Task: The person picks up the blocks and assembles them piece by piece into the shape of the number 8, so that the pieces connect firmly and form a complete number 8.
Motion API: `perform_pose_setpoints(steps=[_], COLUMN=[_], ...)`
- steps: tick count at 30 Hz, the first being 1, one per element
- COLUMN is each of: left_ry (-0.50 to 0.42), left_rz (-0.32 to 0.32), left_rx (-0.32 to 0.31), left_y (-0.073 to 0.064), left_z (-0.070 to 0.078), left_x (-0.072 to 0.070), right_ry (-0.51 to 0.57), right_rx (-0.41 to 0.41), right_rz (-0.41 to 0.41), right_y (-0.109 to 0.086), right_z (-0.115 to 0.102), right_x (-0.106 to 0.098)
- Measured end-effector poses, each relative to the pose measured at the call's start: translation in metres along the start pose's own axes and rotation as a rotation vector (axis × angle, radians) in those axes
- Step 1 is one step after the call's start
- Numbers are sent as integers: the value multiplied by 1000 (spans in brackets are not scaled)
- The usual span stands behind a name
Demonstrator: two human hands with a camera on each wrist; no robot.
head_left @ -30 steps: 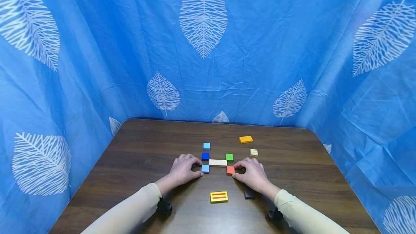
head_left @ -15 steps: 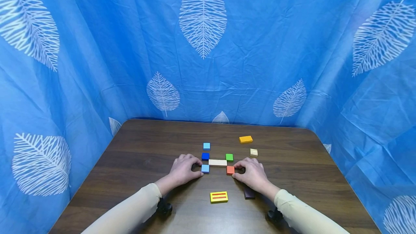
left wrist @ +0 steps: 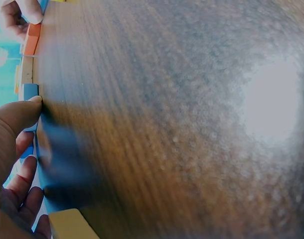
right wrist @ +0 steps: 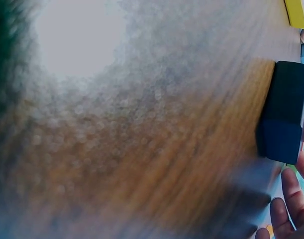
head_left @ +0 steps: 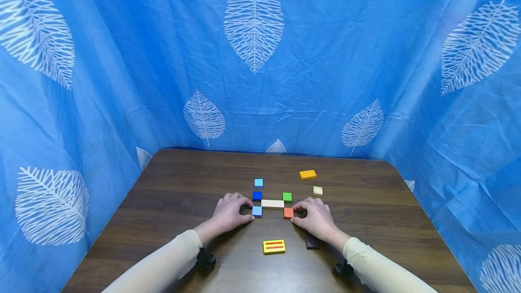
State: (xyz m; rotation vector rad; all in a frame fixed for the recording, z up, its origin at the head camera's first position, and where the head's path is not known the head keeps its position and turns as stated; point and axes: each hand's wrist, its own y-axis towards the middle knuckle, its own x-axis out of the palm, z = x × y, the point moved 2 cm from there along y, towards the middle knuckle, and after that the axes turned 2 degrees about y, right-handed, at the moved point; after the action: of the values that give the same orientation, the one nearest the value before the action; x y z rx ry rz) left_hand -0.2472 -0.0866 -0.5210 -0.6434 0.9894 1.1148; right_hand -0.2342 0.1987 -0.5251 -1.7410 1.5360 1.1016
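Note:
In the head view, my left hand (head_left: 231, 212) pinches a light blue block (head_left: 257, 211) by its left corners, thumb at the near side and index finger at the far side. Opposite it, my right hand (head_left: 315, 215) pinches an orange-red block (head_left: 288, 213) the same way. A long cream block (head_left: 272, 204) lies crosswise just behind and between these two. Behind its ends sit a dark blue block (head_left: 257, 196) on the left and a green block (head_left: 287, 197) on the right. The left wrist view shows the thumb (left wrist: 26, 112) pressed on the light blue block.
Farther back lie another light blue block (head_left: 258, 183), an orange block (head_left: 308, 174) and a small striped beige block (head_left: 318, 191). Nearer are a yellow block (head_left: 274, 246) with red stripes and a dark block (head_left: 312, 242) partly under the right wrist. A blue leaf-patterned curtain (head_left: 317, 80) surrounds the wooden table (head_left: 183, 171).

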Motion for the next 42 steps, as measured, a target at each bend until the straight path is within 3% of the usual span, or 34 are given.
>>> perform_pose_setpoints(steps=[42], left_ry=[-9], left_rz=[-1], left_rx=[-8], left_y=[0], left_z=[1], left_x=[-1], right_ry=[4], right_rx=[7], right_rz=[-13], right_y=[-2], right_z=[2], right_x=[-1])
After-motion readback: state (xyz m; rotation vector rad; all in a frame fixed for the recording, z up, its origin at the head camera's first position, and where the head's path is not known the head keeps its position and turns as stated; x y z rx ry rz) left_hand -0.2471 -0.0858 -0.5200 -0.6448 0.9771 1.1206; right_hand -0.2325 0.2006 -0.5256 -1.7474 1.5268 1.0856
